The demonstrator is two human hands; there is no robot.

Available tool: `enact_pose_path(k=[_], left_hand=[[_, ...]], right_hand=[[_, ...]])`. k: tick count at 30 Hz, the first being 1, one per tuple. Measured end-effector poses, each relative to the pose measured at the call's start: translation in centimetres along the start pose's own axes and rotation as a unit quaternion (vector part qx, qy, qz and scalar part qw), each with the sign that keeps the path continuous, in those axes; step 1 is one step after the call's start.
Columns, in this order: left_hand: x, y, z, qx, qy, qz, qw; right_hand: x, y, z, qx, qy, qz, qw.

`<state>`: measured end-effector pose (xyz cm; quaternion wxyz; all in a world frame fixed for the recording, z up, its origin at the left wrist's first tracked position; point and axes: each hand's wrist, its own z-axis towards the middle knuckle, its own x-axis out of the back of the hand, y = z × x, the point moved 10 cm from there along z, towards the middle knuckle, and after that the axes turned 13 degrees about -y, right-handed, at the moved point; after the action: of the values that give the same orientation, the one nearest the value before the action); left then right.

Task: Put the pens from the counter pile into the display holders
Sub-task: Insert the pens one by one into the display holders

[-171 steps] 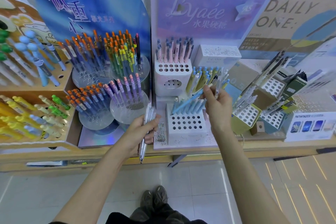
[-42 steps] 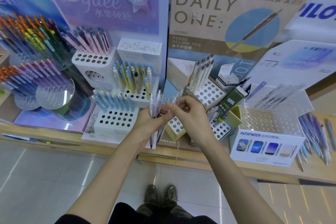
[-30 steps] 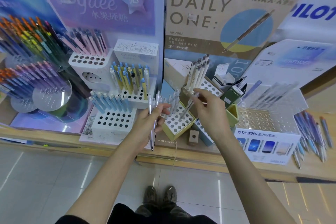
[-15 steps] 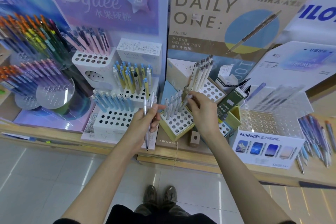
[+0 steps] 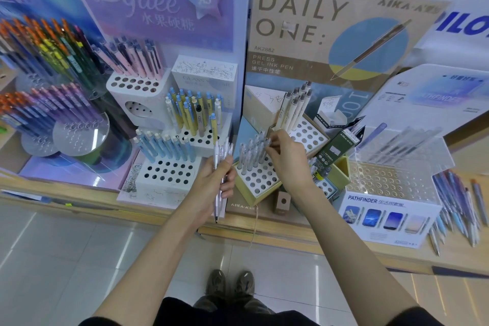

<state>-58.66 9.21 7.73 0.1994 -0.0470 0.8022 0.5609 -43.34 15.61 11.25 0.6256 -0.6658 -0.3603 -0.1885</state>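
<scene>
Pinching a pen in the holder is the right grip; left grip clasps spare pens.

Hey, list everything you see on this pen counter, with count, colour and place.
held pens: few, clear, left hand's grip.
yellow holder: one, yellow with white top, centre counter.
holder pens: several, clear, yellow holder's back rows.
pen pile: many, blue-purple, counter far right.
Pathfinder box: one, white, right of centre.
white holder: one, white, blue pens inside, left of centre.
left hand: grips held pens.
right hand: pinches a holder pen's top.
</scene>
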Motion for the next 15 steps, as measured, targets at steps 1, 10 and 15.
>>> enact_pose_path(k=[1,10,15], left_hand=[[-0.2,0.0,0.0,0.002,-0.002,-0.009,1.000],[-3.1,0.2,0.6,0.005,-0.100,0.008,0.995],[-3.4,-0.1,1.0,-0.014,-0.081,0.048,0.995]], right_hand=[[-0.1,-0.1,-0.3,0.000,-0.006,-0.007,1.000],[-0.4,-3.1,-4.0,0.026,-0.058,0.306,0.950],[-0.3,-2.2,-4.3,0.011,-0.058,0.411,0.910]])
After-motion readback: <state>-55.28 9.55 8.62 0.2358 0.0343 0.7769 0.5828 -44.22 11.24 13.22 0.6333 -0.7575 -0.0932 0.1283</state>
